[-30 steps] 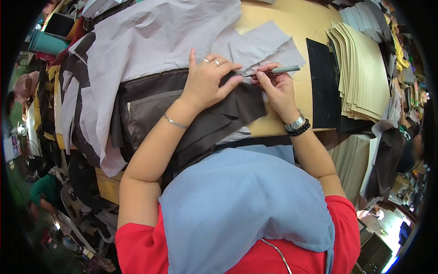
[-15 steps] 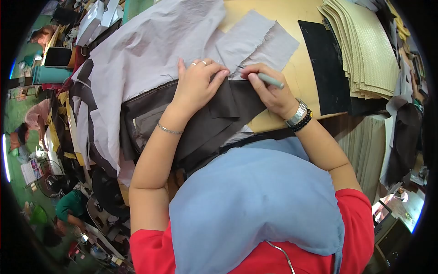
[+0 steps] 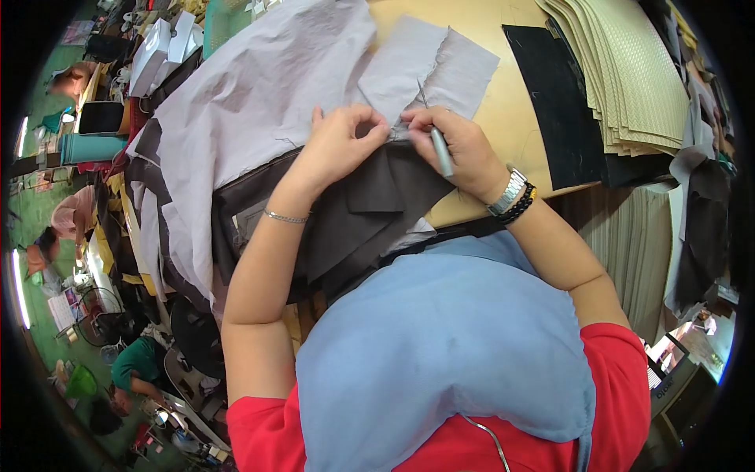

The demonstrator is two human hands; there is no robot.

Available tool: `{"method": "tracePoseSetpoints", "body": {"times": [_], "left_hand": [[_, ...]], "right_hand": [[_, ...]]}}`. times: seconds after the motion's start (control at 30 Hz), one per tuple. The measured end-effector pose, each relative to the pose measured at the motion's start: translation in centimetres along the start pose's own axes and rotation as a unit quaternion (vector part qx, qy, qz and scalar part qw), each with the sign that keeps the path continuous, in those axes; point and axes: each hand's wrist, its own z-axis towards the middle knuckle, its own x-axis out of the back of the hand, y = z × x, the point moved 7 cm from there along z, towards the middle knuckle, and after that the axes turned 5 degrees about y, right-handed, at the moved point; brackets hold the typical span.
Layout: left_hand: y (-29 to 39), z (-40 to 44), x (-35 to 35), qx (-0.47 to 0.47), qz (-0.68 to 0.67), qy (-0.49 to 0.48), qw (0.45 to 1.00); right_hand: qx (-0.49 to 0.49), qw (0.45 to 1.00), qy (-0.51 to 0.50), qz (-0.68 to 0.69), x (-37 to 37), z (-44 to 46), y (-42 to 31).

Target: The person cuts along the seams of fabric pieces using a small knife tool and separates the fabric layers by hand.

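My left hand (image 3: 340, 145) is closed in a pinch at the seam where the dark brown fabric (image 3: 370, 189) meets the pale grey fabric (image 3: 244, 94); what its fingertips hold is too small to make out. Close beside it, my right hand (image 3: 460, 149) has its fingers wrapped round a slim tool with a grey-green handle (image 3: 442, 153). The tool's thin dark tip points up and away, over a grey fabric piece (image 3: 464, 71) with a frayed seam. My right thumb and forefinger come together near the same seam.
A black panel (image 3: 546, 102) lies right of the fabric on the yellow tabletop (image 3: 491, 141). Textured cream sheets (image 3: 621, 79) are stacked at the upper right. A teal container (image 3: 93, 149) stands at the left. Beyond it, a person in green (image 3: 138, 363) bends forward.
The tool in my right hand has swung from pointing sideways to tip upward. Both hands have come closer together at the seam. The whole view has shifted, and the loose grey piece appears turned.
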Motion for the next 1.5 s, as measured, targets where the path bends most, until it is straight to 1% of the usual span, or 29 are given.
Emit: {"method": "tracePoseSetpoints", "body": {"times": [0.03,0.13,0.23,0.3,0.4,0.5,0.53,0.57,0.6,0.63,0.67,0.73,0.83,0.87,0.9,0.93,1.0,1.03,1.1,1.13,1.17,1.27,1.4,1.5], "left_hand": [[0.1,-0.1,-0.3,-0.008,-0.017,0.018,1.000],[0.1,-0.6,-1.1,-0.030,-0.068,0.075,0.994],[-0.7,-0.7,-1.7,-0.043,-0.135,0.148,0.979],[-1.2,-0.6,-1.6,-0.046,-0.199,0.202,0.958],[-1.2,-0.7,-1.7,-0.043,-0.205,0.222,0.952],[0.9,-1.8,-1.5,-0.112,-0.112,0.224,0.962],[0.5,-1.9,-1.4,-0.113,-0.162,0.238,0.951],[-0.2,-1.9,-1.3,-0.114,-0.212,0.252,0.937],[-0.7,-2.0,-1.0,-0.114,-0.262,0.264,0.921],[-1.6,-2.2,-0.4,-0.111,-0.395,0.274,0.870],[-2.5,-2.6,0.8,-0.131,-0.449,0.313,0.827],[-5.8,-3.4,2.4,-0.087,-0.608,0.377,0.693],[-4.2,-5.1,5.0,-0.058,-0.464,0.493,0.734],[-2.4,-4.6,4.9,-0.104,-0.387,0.443,0.802],[-0.6,-4.2,4.2,-0.149,-0.305,0.387,0.857],[1.2,-3.8,3.1,-0.192,-0.219,0.326,0.900],[3.4,-2.4,0.8,-0.209,-0.104,0.249,0.940],[4.0,-1.8,-0.4,-0.215,-0.046,0.207,0.953],[3.8,-1.1,-1.3,-0.204,0.038,0.211,0.955],[3.6,-0.8,-1.8,-0.199,0.081,0.211,0.954],[3.5,-1.0,-1.8,-0.207,0.089,0.233,0.946],[1.9,-1.7,-1.9,-0.160,0.083,0.224,0.958],[2.0,-2.6,-1.8,-0.120,0.069,0.254,0.957],[2.2,-2.5,-2.1,-0.086,0.067,0.266,0.958]], "right_hand": [[0.001,1.000,-0.005,-0.011,-0.2,0.0,-0.1],[-0.098,0.994,-0.013,0.040,-0.7,0.3,1.7],[-0.155,0.985,-0.031,0.066,-0.8,0.3,3.0],[-0.144,0.985,-0.024,0.088,-0.6,0.2,2.9],[-0.138,0.980,0.006,0.142,-0.1,0.1,3.5],[-0.128,0.968,0.058,0.208,0.3,0.2,3.8],[-0.123,0.962,0.078,0.231,0.4,0.2,3.9],[-0.133,0.962,0.079,0.223,0.4,0.0,4.3],[-0.144,0.963,0.080,0.216,0.4,0.0,4.5],[-0.154,0.962,0.081,0.208,0.6,-0.1,4.6],[-0.134,0.980,0.053,0.138,0.7,-0.2,4.2],[-0.093,0.996,-0.005,-0.005,1.3,-0.4,1.9],[0.046,0.990,-0.052,-0.121,1.0,-0.9,-0.5],[0.090,0.981,-0.069,-0.158,0.8,-1.3,-1.3],[0.068,0.981,-0.094,-0.158,0.8,-1.5,-1.2],[0.077,0.977,-0.096,-0.176,0.9,-1.7,-1.5],[0.097,0.967,-0.099,-0.213,1.2,-2.0,-1.9],[0.084,0.968,-0.106,-0.213,1.5,-2.3,-1.6],[0.058,0.968,-0.120,-0.213,2.3,-2.9,-0.9],[0.064,0.966,-0.122,-0.221,2.7,-3.1,-1.0],[0.070,0.963,-0.124,-0.228,3.1,-3.4,-1.1],[0.069,0.959,-0.131,-0.242,3.5,-3.7,-1.2],[0.076,0.955,-0.135,-0.252,3.7,-3.5,-1.4],[0.021,0.974,-0.129,-0.185,4.5,-3.3,-0.8]]}}
